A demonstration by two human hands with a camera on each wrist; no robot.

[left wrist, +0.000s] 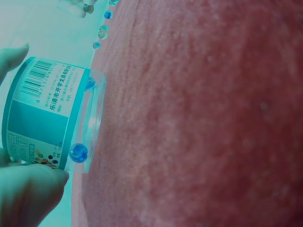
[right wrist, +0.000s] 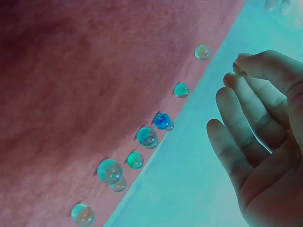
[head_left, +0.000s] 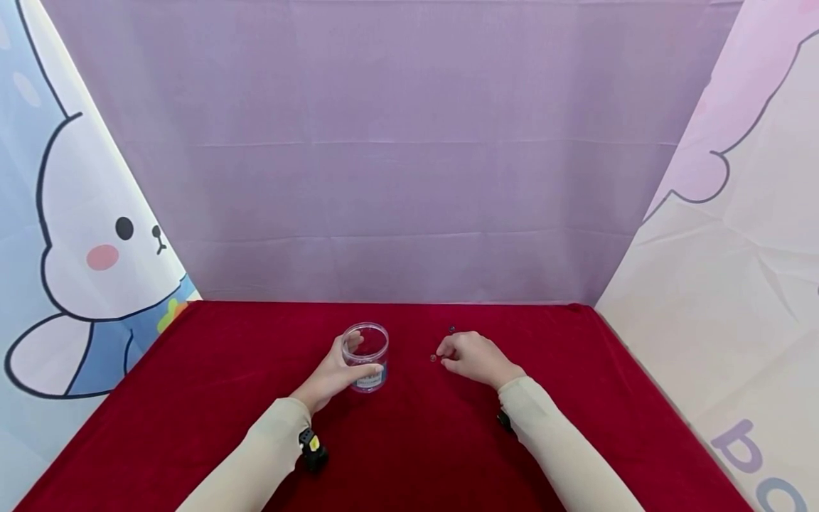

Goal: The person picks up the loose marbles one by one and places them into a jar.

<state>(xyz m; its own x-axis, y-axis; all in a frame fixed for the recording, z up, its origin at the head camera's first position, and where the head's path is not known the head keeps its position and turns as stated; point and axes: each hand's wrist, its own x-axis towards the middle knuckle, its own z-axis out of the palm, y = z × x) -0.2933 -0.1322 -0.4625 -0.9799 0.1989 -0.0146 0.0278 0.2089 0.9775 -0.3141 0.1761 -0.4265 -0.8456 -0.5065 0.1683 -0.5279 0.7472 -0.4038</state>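
Observation:
My left hand (head_left: 333, 373) grips a clear plastic jar (head_left: 366, 355), its thumb across the printed label (left wrist: 52, 90). The jar's open mouth faces up in the head view. Blue swirled marbles (left wrist: 79, 152) show through its base in the left wrist view. Right of the jar, my right hand (head_left: 476, 359) is low over the cloth, thumb and forefinger tips together. A small dark marble (left wrist: 88, 8) shows at those fingertips in the left wrist view. Glass marbles (right wrist: 110, 171) in blue, green and clear tones lie on the cloth beside this hand.
A dark red cloth (head_left: 409, 455) covers the table. One marble (head_left: 433, 358) lies just left of the right fingertips, another (head_left: 452, 328) farther back. A purple curtain (head_left: 397, 156) hangs behind, and printed cloths (head_left: 109, 213) flank both sides.

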